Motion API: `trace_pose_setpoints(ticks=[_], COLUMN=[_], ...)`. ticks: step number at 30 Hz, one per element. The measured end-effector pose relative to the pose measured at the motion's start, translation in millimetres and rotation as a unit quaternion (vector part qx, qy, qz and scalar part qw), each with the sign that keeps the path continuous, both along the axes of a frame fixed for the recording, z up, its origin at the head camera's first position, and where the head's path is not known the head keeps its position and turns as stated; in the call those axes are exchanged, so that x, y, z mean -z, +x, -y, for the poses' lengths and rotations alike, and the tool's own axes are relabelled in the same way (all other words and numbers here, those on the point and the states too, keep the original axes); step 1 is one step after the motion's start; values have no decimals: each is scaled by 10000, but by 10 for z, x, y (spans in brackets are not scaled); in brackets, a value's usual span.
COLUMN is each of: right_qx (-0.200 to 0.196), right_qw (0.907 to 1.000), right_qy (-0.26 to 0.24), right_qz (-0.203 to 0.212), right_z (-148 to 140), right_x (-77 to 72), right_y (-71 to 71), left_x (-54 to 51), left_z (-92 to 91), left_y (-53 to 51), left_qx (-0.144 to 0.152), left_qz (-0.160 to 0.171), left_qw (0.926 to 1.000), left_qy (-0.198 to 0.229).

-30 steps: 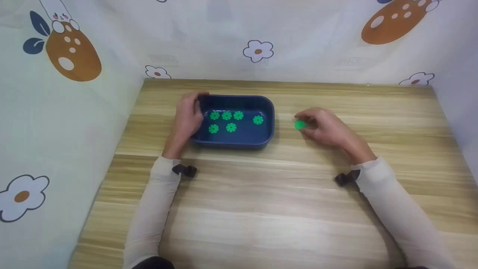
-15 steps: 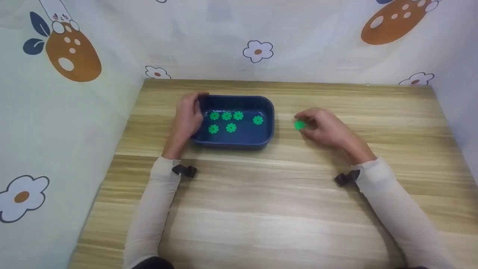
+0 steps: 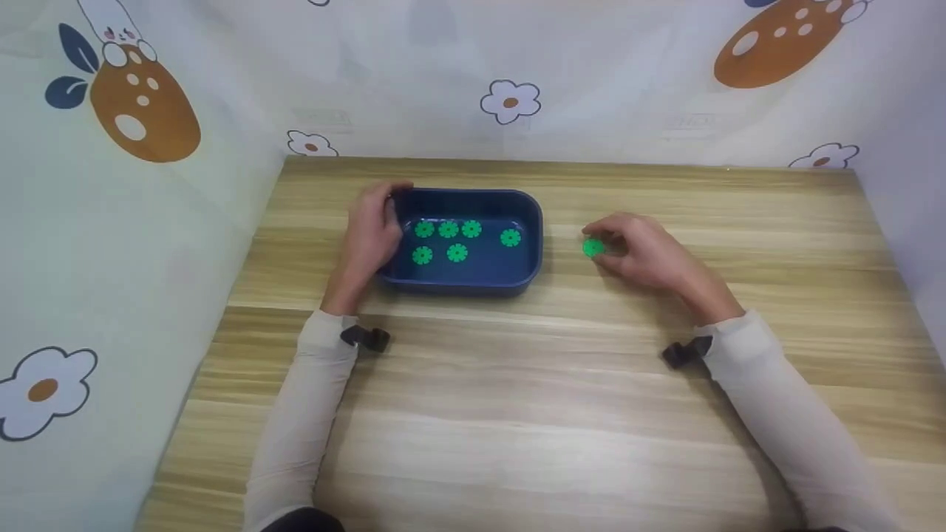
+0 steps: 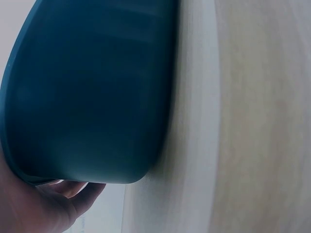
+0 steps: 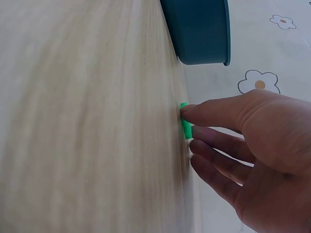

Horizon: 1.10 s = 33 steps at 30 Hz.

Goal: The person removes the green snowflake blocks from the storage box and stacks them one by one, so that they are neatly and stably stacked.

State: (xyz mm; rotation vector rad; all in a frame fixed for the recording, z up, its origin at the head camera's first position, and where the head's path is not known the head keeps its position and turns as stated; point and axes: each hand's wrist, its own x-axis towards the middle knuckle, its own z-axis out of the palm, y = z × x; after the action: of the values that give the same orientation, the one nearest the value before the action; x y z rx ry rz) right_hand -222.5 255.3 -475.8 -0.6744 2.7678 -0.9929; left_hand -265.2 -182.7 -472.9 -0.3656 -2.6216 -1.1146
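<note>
"How are the arms set?"

"Both reach forward. The left arm (image 3: 294,428) leans slightly inward; the right arm (image 3: 794,421) slants inward more steeply."

"The wrists?"

"The left wrist (image 3: 343,295) runs nearly in line with its forearm. The right wrist (image 3: 715,299) bends inward."

"And the left hand (image 3: 372,233)?"

"Curled in a grip, palm side turned inward."

"The right hand (image 3: 643,251)?"

"Pinching between thumb (image 5: 214,110) and index finger (image 5: 226,141), the next two fingers (image 5: 221,162) loosely bent, slightly parted."

place: walled-in work nook, room type unclear | wood-grain table (image 3: 547,399) | flower-printed sheeting (image 3: 606,96) behind and beside it
</note>
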Motion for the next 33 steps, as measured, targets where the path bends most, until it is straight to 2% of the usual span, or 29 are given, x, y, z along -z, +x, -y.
trace_pose_setpoints(ticks=[10, 17, 24, 29, 33], right_qx=[76, 345, 465, 259, 80], right_qw=[9999, 9993, 9982, 9951, 9916], right_qy=[52, 110, -242, -625, -918], right_qz=[132, -37, -276, -717, -908], right_z=[2, 62, 199, 354, 491], right_x=[-26, -93, -171, -226, -264], right_y=[16, 37, 41, 17, 9], left_x=[-4, -7, 12, 16, 18], left_z=[-20, -16, 3, 5, 3], left_y=[-2, 7, -3, -7, -11], left_qx=[-9, -21, -14, -10, -12], left_qz=[22, 63, 42, 45, 47], left_qw=[10000, 10000, 10000, 10000, 10000], left_qy=[20, 46, 25, 24, 37])
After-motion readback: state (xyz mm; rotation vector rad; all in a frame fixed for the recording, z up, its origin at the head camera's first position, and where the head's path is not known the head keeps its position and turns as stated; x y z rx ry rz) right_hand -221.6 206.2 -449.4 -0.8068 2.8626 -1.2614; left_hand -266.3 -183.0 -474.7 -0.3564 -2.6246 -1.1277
